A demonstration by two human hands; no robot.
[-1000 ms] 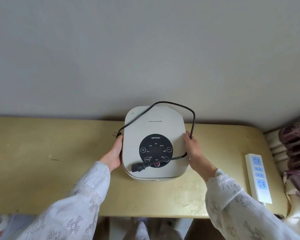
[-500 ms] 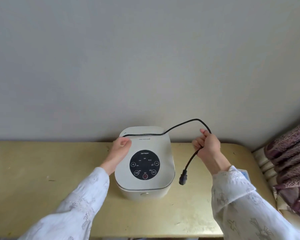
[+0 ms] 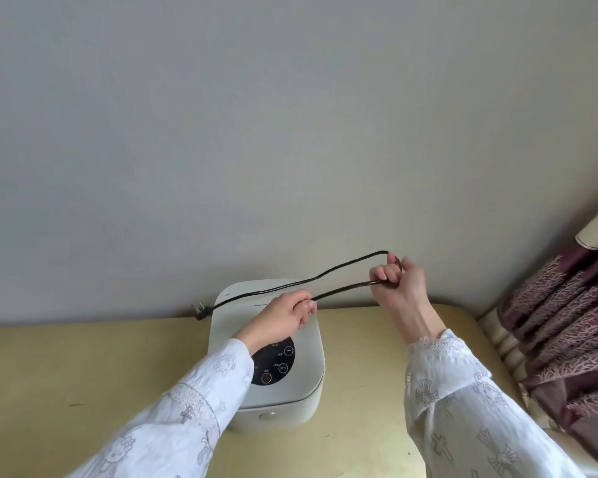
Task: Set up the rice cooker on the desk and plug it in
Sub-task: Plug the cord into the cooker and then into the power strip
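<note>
I am looking down at a pale yellow tabletop (image 3: 83, 367) set against a plain grey wall (image 3: 256, 115). The white rice cooker (image 3: 304, 343) sits upright on it, toward the far edge and close to the wall, its round dark control panel (image 3: 277, 363) facing up and partly hidden by my left sleeve.

Both my hands are above the cooker, working the black power cord (image 3: 332, 276). My left hand (image 3: 283, 317) hovers over the lid with its fingers closed around one strand. My right hand (image 3: 399, 288) is raised to the right of the cooker, fingers curled tight around the bend where the cord doubles back. Two strands run between my hands, fairly taut. The upper strand passes on over the far left corner of the cooker and ends in the pronged wall plug (image 3: 201, 311), which hangs just beyond the cooker's left side, near the wall. I cannot see the cord's other end; it is probably inside my left hand or under it.

A patterned purple curtain (image 3: 567, 322) hangs at the far right. No outlet or power strip shows in this view.

I judge that I am straightening the cord before connecting it. To do it well, I should keep the cord free of twists, find the appliance end and push it fully into the cooker's socket, which is out of sight. Only then should I carry the pronged plug to an outlet, leaving slack so the cord does not drag the cooker.
</note>
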